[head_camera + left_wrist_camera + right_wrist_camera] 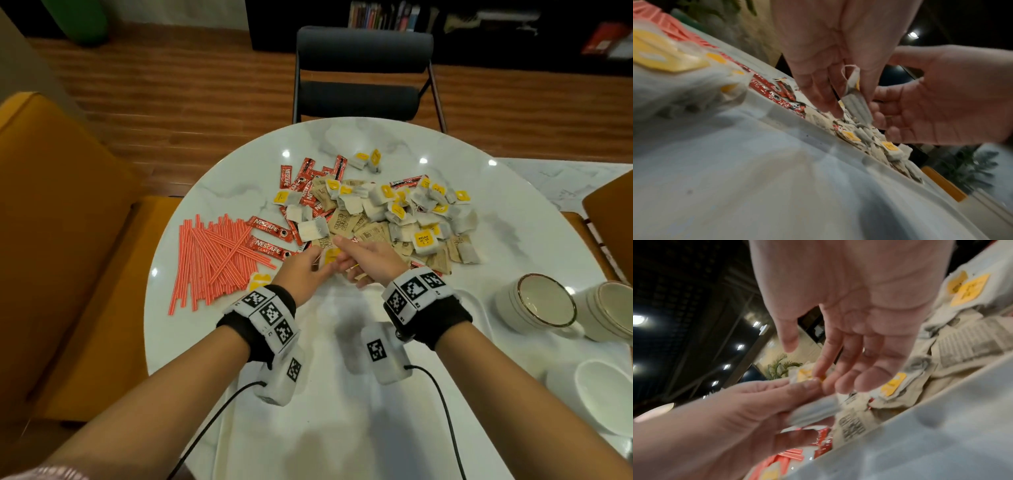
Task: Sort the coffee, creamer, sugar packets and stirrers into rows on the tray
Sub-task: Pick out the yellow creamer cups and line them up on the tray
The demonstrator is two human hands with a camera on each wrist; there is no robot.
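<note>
My left hand (322,262) pinches a grey-white sachet with a yellow tag (331,255) just above the near edge of the pile. In the left wrist view the sachet (856,100) hangs on edge between thumb and fingers. My right hand (349,262) is beside it, thumb spread apart, fingertips (818,378) touching the yellow tag. Red striped stirrers (212,253) lie fanned at left. Next to them are red Nescafe sticks (270,228). Brown sugar packets (346,219) and several yellow-tagged sachets (424,240) are heaped together. The white tray (342,445) lies under my wrists, with a yellow-tagged sachet (258,281) at its left corner.
Two white cups (544,305) (613,308) and a saucer (606,394) stand at the right of the round marble table (239,164). A dark chair (359,75) faces me across it. An orange chair (51,240) is at the left.
</note>
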